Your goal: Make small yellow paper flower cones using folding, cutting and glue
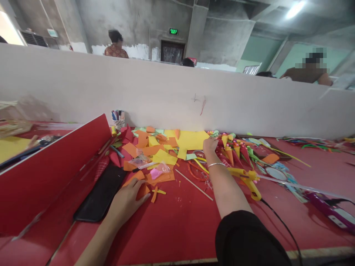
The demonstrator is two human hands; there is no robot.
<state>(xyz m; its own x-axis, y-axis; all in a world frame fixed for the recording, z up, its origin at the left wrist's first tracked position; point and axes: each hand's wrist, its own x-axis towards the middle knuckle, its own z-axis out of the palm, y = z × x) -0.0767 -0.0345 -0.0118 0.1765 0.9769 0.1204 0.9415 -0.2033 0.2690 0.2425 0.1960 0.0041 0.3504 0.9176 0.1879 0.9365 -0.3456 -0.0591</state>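
My left hand (126, 201) lies flat on the red table (180, 225), fingers spread, touching orange paper scraps (144, 177) beside a black flat pad (101, 194). My right hand (210, 145) reaches far forward with a bracelet on the wrist; its fingers are curled down among small paper cones (231, 149) at the edge of a yellow sheet (191, 139). What the fingers hold is hidden from me.
A yellow glue gun (249, 179) with a black cord lies right of my forearm. A thin wooden stick (194, 184), a pen cup (118, 120), a red divider board (55, 162) and a purple tool (330, 210) are nearby. A white partition stands behind; other people sit beyond it.
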